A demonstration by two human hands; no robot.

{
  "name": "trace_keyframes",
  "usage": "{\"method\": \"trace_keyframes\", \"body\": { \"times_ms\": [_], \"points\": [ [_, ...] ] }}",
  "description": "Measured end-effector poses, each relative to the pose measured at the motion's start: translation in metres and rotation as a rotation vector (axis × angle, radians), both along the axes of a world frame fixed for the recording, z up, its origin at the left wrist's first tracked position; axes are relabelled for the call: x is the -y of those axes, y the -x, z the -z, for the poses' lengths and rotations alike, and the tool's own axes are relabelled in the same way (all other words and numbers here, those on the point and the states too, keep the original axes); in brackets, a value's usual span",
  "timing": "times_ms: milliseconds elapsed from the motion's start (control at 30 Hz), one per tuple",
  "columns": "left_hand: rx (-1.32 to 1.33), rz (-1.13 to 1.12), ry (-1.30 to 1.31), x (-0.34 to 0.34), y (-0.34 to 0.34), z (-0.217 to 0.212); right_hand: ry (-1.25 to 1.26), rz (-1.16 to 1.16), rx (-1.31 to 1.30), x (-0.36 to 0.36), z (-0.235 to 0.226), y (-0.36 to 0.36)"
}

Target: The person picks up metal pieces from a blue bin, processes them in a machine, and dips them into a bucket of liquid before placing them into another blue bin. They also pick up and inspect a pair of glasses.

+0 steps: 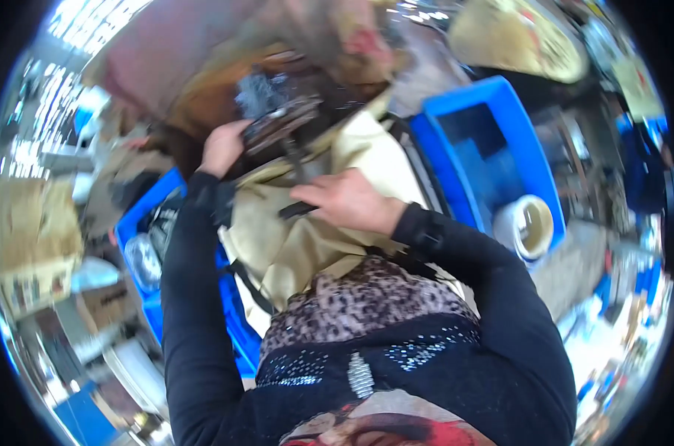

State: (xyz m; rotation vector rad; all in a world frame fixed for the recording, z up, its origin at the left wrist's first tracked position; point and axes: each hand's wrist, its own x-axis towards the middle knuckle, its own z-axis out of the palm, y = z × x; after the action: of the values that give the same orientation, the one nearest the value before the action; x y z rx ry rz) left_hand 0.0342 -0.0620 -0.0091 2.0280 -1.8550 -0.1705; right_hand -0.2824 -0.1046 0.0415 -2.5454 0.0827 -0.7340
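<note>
My right hand (355, 202) is closed, thumb toward the left, around the dark handle (298, 210) of a tool. A narrow dark shaft above it seems to belong to the same tool, but blur hides its kind. Ahead of it, my left hand (224, 149) grips the left end of a dark, long, blocky piece (283, 123) with a metallic sheen. Its fingers are partly hidden there. Just beyond the piece lies a grey-blue heap of small scraps (261, 93), too smeared to name. Beige cloth (277, 238) covers my lap below both hands.
A large worn, pinkish-brown surface (277, 30) stands in front. At right is a blue crate (526, 134) beside a white cylindrical container (526, 227). Another blue crate (129, 223) at left holds clear plastic (142, 260). Cardboard (36, 223) stands far left.
</note>
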Motion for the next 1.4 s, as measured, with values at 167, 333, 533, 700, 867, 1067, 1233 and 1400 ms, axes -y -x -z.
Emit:
{"method": "trace_keyframes", "body": {
  "times_ms": [167, 333, 533, 700, 867, 1067, 1233, 1400],
  "points": [
    [0.075, -0.069, 0.128, -0.017, 0.006, -0.022, -0.055, 0.056, 0.016, -0.001, -0.008, -0.006],
    [-0.002, -0.278, 0.354, -0.044, 0.020, -0.012, -0.168, 0.125, 0.297, 0.029, -0.042, -0.070],
    [-0.077, -0.549, 0.183, -0.043, 0.048, -0.005, -0.265, 0.321, 0.171, 0.087, -0.088, -0.168],
    [-0.080, -0.570, 0.068, -0.039, 0.052, -0.014, -0.297, 0.382, 0.022, 0.126, -0.099, -0.223],
    [-0.029, -0.573, 0.028, -0.039, 0.056, -0.016, -0.386, 0.399, -0.033, 0.153, -0.097, -0.257],
    [0.016, -0.581, 0.193, -0.043, 0.062, -0.016, -0.302, 0.231, -0.015, 0.180, -0.094, -0.270],
    [-0.041, -0.621, 0.173, -0.043, 0.058, -0.013, -0.531, 0.181, -0.020, 0.187, -0.087, -0.287],
    [-0.068, -0.647, 0.115, -0.043, 0.059, -0.015, -1.009, 0.002, -0.091, 0.188, -0.091, -0.272]
  ]
}}
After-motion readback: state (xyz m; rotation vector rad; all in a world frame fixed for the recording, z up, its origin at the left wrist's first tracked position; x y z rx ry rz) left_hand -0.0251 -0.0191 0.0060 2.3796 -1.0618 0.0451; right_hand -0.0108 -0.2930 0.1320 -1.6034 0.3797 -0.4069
